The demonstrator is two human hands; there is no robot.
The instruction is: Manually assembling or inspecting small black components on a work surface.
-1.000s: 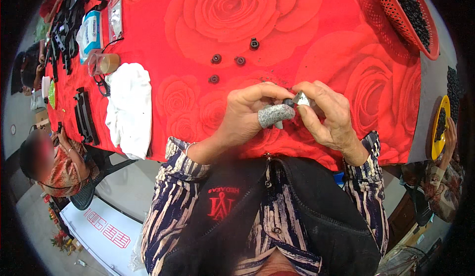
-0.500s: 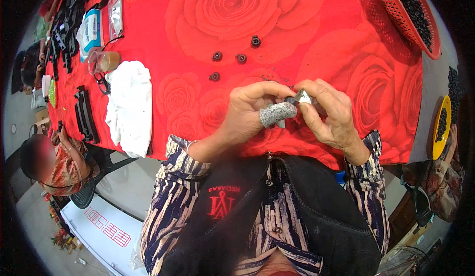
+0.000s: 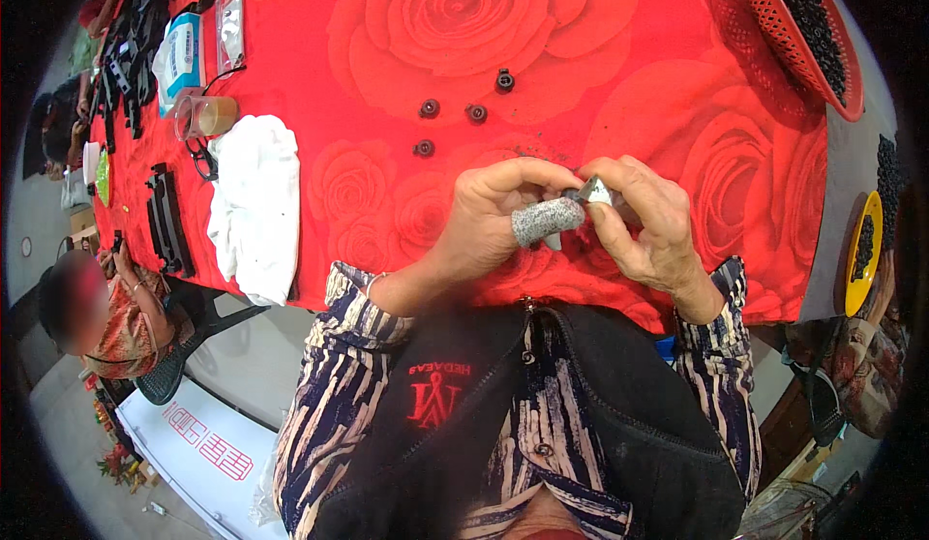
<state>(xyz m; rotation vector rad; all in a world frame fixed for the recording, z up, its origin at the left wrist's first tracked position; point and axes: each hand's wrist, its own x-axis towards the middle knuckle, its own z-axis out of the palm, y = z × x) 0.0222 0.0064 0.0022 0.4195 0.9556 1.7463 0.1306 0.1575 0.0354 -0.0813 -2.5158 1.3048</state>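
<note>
L hand (image 3: 484, 213) pinching sm black part (image 3: 571, 195), R hand (image 3: 650, 216) gripping silvery blade (image 3: 597, 193) — part could twist; blade may slip & nick skin

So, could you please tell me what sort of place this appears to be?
It looks like a small workshop, though I can't be certain: a red basket heaped with small black parts, long black pieces piled at the far left, and another person seated beside the red-covered table.

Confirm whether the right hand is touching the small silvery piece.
Touching. The head view shows the right hand pinching the small silvery piece, its lower edge meeting the thumb tip with no visible gap.
</note>
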